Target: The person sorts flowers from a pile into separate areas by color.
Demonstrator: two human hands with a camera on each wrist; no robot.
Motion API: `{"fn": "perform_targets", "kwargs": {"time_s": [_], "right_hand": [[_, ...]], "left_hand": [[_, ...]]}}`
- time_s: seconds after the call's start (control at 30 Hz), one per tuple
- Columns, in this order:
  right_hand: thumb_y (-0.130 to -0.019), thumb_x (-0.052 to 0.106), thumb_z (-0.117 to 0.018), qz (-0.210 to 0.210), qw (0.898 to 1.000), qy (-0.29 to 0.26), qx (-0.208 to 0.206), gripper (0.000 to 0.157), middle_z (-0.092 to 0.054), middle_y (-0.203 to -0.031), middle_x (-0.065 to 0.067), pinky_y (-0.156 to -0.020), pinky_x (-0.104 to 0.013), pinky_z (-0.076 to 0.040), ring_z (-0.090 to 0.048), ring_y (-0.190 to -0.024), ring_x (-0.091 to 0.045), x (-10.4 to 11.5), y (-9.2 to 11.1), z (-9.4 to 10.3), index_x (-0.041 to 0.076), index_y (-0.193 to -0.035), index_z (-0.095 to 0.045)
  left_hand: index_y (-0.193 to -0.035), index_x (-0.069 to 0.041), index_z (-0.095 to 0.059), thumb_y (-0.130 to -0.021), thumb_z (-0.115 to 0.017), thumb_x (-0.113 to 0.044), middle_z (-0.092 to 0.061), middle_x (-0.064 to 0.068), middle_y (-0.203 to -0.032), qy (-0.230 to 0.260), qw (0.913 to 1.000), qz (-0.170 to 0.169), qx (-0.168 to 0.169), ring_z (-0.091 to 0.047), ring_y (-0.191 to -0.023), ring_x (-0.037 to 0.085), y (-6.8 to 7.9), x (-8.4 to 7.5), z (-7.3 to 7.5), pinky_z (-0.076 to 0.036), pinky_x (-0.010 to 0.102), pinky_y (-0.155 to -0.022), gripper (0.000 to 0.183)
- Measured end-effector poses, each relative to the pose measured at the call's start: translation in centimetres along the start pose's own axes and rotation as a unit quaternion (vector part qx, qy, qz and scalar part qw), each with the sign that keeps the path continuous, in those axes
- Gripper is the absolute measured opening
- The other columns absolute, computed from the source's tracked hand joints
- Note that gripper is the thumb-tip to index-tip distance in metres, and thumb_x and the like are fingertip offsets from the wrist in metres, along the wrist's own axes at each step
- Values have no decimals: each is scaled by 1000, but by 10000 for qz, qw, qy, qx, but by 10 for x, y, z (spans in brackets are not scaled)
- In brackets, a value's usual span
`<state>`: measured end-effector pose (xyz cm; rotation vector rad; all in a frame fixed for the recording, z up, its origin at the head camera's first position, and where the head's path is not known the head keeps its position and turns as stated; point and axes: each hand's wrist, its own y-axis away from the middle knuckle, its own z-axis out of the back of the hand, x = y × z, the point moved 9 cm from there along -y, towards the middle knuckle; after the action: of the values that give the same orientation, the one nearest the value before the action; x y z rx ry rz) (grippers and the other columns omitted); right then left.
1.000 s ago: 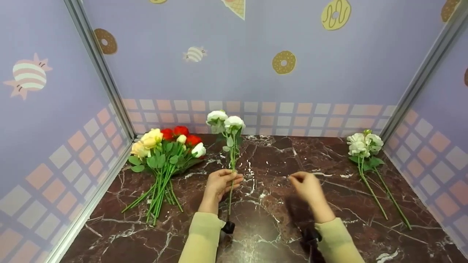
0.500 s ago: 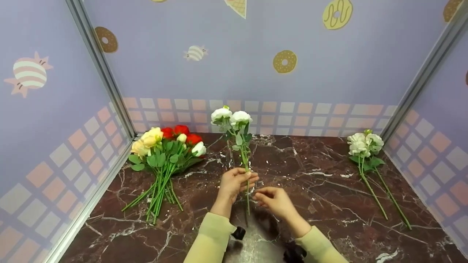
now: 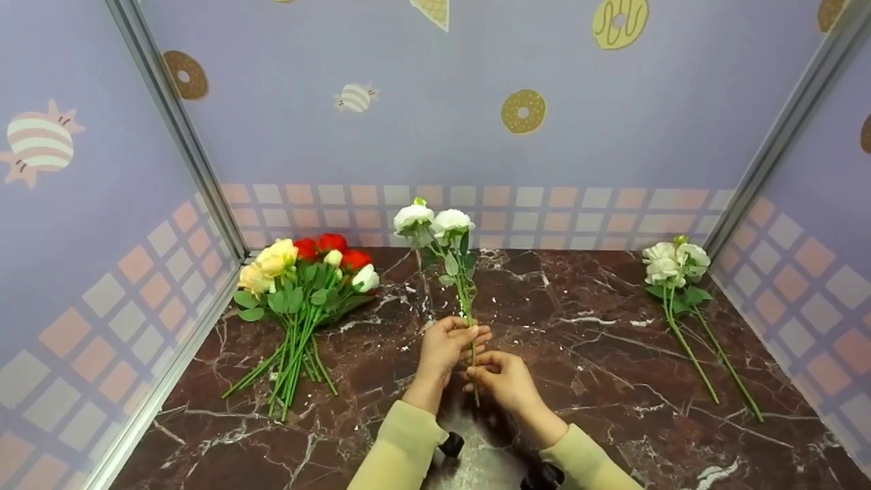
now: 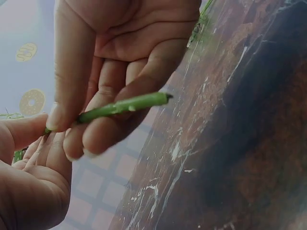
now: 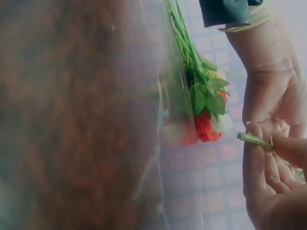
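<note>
Stem (image 4: pixel 136 102) of white flowers (image 3: pixel 452 224) pinched between thumb and fingers of left hand (image 3: pixel 446 346); nearer cut end, clamped likewise by right hand (image 3: pixel 505 380). Mixed bunch (image 3: pixel 299 299) laid at left.

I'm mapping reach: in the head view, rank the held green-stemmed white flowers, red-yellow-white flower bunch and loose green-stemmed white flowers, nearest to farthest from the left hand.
1. Held white flowers: in the left hand.
2. Red-yellow-white bunch: to its left.
3. Loose white flowers: far right.
</note>
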<state>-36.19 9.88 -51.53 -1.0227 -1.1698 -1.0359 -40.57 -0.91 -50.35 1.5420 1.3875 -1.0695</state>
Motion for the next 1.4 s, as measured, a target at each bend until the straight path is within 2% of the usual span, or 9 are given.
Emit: {"fn": "perform_targets", "kwargs": {"time_s": [0.2, 0.4, 0.63, 0.8, 0.93, 1.1, 1.3, 1.4], "right_hand": [[-97, -6, -62, -213, 9992, -305, 165, 20, -76, -92, -22, -67, -25, -65, -72, -67, -10, -5, -2, -1, -22, -109, -62], [-97, -7, -62, -266, 9987, -396, 156, 18, -74, -92, -30, -67, -28, -66, -72, -65, -10, -7, -4, 1, -21, -107, -62], [-97, -6, -63, -227, 9991, -346, 113, 19, -76, -87, -22, -66, -26, -64, -71, -65, -10, -5, -4, 7, -22, -108, -62], [-98, -5, -63, -299, 9989, -343, 53, 22, -76, -87, -21, -68, -30, -66, -72, -66, -11, -3, -6, 14, -23, -110, -61], [-97, -4, -64, -224, 9996, -157, -42, 20, -77, -89, -22, -67, -27, -65, -72, -66, -10, 0, -8, 23, -21, -109, -63], [-97, -4, -65, -186, 9996, -116, -203, 24, -78, -87, -19, -65, -24, -64, -72, -66, -8, 4, -12, 36, -22, -112, -63], [-96, -5, -65, -172, 9977, -239, -606, 25, -78, -87, -18, -66, -28, -65, -73, -65, -10, 7, -15, 57, -23, -112, -62], [-95, -7, -65, -214, 9960, -327, -809, 23, -78, -84, -15, -68, -31, -66, -73, -65, -11, 7, -17, 69, -23, -112, -62]], "left_hand": [[-113, 13, -62, -96, -67, 3, -77, 26, -105, -229, 9997, 85, 1, -80, -90, 24, 0, 0, -1, -67, 37, -80, 20], [-118, 13, -63, -97, -67, -1, -77, 26, -106, -346, 9993, 136, 32, -79, -89, 22, 0, 0, -1, -66, 39, -85, 25], [-127, 13, -61, -100, -67, -7, -76, 27, -109, -536, 9983, 135, 164, -79, -94, 25, 1, -2, 0, -65, 39, -87, 35], [-131, 13, -59, -102, -65, -10, -75, 27, -113, -649, 9977, 173, 110, -79, -97, 28, 0, -5, 6, -66, 40, -86, 38], [-133, 14, -58, -103, -64, -11, -73, 30, -116, -663, 9977, 131, -5, -78, -101, 32, -3, -9, 14, -65, 39, -86, 39], [-131, 15, -57, -103, -62, -8, -73, 32, -114, -504, 9984, -149, -213, -78, -99, 32, -5, -19, 30, -65, 40, -86, 37], [-126, 18, -57, -101, -64, -5, -77, 26, -103, -76, 9969, -468, -633, -80, -85, 21, -8, -30, 59, -64, 43, -88, 35], [-128, 18, -56, -101, -63, -4, -77, 25, -104, -24, 9946, -407, -953, -79, -85, 19, -9, -33, 76, -64, 42, -89, 35]]}}
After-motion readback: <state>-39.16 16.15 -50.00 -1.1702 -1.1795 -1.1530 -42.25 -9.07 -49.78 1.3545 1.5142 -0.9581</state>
